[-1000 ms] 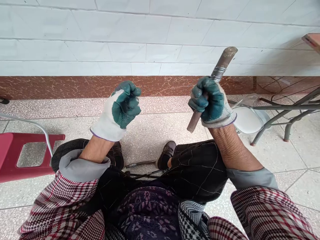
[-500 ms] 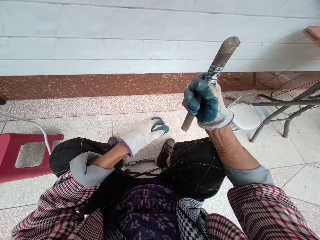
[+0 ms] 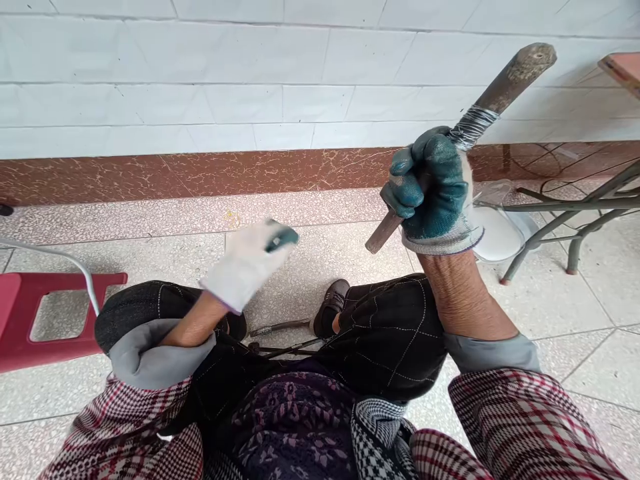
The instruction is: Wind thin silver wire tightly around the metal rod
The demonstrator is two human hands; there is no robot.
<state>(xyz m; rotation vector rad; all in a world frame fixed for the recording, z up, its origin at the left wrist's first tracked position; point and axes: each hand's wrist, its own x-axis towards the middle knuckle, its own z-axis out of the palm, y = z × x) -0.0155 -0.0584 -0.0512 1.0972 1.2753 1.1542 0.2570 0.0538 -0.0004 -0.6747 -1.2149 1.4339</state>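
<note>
In the head view my right hand (image 3: 435, 187), in a white glove with a green coated palm, is wrapped round a wooden stick (image 3: 523, 73). The stick slants up to the right, and its thinner lower end sticks out below my fist. Thin metal wire (image 3: 474, 127) is wound round it just above my fingers. My left hand (image 3: 253, 260), gloved alike and smeared by motion, hovers over the floor between my knees. Its thumb and fingers are closed together; what they hold, if anything, cannot be made out. A faint strand stretches leftward from near my right hand.
Between my feet another stick with a wire-wound part (image 3: 280, 327) lies on the floor. A red plastic stool (image 3: 95, 327) stands at left. On the right are metal furniture legs (image 3: 555, 233) and a white seat-like piece (image 3: 497, 233). A tiled wall (image 3: 240, 60) rises ahead.
My right hand has moved right with the stick, which now leans further over to the right. My left hand has drawn back leftward, widening the gap between the hands.
</note>
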